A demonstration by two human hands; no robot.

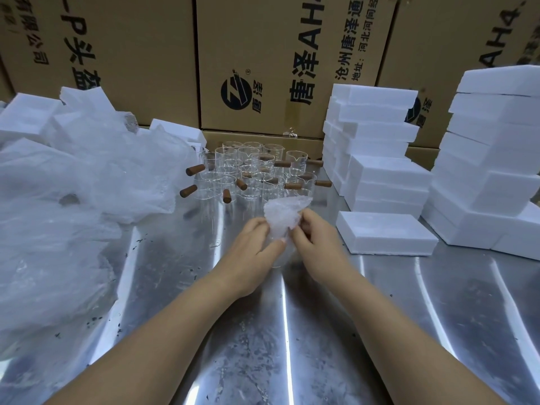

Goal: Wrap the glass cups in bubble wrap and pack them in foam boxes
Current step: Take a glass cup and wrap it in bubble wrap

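Wrapping step, mid-way.
Fingers of left hand and right hand pinch bubble wrap; next, probably: tuck ends, into foam box.

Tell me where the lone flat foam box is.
In the head view, the foam box lies on the metal table right of the right hand, in front of the foam stacks.

Near half of the bench is wide open, easy way in from the front. Left side's swamped by a heap of plastic bags. Right side's walled off by foam box stacks, plus one loose foam box lying flat. Glass cups crowd the far middle, handles poking out sideways, cartons right behind. The left hand and right hand, pinching bubble wrap, fill the gap just near of them.
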